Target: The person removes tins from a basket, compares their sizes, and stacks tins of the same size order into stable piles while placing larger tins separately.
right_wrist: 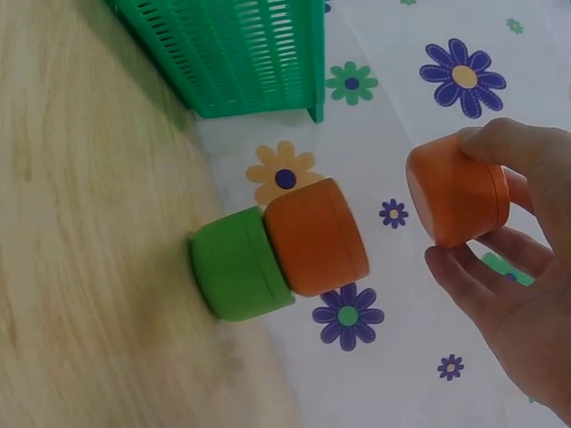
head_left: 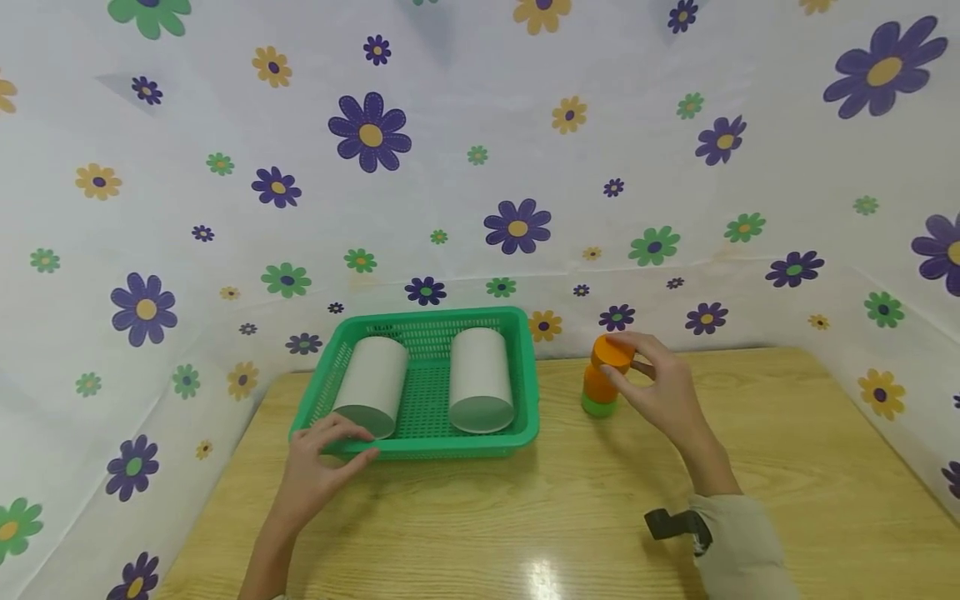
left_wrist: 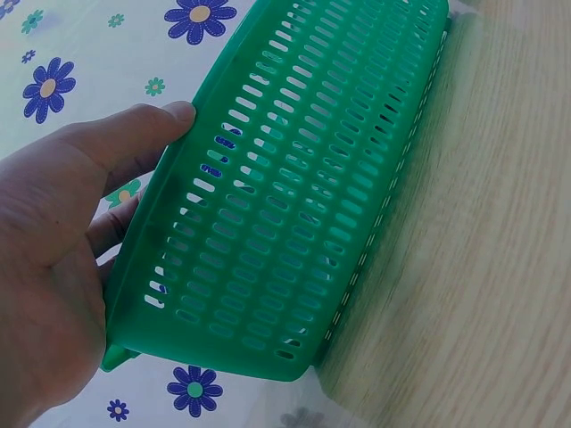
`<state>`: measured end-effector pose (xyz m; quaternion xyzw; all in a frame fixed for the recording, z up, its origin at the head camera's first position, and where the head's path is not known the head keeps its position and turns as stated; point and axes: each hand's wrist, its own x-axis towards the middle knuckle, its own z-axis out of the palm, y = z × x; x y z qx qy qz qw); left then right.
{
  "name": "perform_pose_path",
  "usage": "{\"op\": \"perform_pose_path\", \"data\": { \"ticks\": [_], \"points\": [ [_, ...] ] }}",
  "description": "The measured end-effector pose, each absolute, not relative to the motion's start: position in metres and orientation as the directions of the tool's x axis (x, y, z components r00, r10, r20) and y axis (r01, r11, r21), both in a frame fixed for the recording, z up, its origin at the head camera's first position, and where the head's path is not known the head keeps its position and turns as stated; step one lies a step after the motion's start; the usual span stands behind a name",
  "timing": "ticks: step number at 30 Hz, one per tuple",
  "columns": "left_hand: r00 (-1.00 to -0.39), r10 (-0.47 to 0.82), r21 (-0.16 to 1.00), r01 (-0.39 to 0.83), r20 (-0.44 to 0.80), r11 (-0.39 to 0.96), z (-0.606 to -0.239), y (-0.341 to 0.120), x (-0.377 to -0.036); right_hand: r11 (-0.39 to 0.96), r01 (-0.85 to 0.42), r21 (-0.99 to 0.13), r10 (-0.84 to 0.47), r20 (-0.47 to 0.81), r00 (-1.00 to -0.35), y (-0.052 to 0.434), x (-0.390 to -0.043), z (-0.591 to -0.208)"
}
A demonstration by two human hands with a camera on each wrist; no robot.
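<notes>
- The wooden table stands in front of a white backdrop printed with flowers, which wraps round it on three sides.
- The green slotted basket sits at the table's back left; the left hand holds its near left rim, thumb over the top edge and fingers behind the wall.
- Two white cylinders lie on their sides in the basket — the left cylinder and the right cylinder, apart from each other.
- The right hand pinches an orange pot between thumb and fingertips, held clear above the stack.
- That stack stands right of the basket: a second orange pot on top of a green pot — touching each other, the green one on the table.
</notes>
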<state>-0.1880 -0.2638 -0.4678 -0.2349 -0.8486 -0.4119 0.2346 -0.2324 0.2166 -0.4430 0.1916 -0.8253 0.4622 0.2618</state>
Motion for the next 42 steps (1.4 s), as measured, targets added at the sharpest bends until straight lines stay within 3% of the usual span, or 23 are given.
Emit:
{"op": "perform_pose_path", "data": {
  "ticks": [20, 42],
  "points": [
    [-0.785, 0.205, 0.592, 0.585, 0.584, 0.554, -0.468, -0.265, -0.189, 0.501, -0.506, -0.702, -0.043, 0.564, -0.825, 0.218, -0.243, -0.47],
    [-0.789, 0.203, 0.598, 0.581, 0.58, 0.552, -0.468, -0.264, -0.188, 0.494, -0.51, -0.704, -0.053, 0.561, -0.826, 0.215, -0.245, -0.474]
  ]
}}
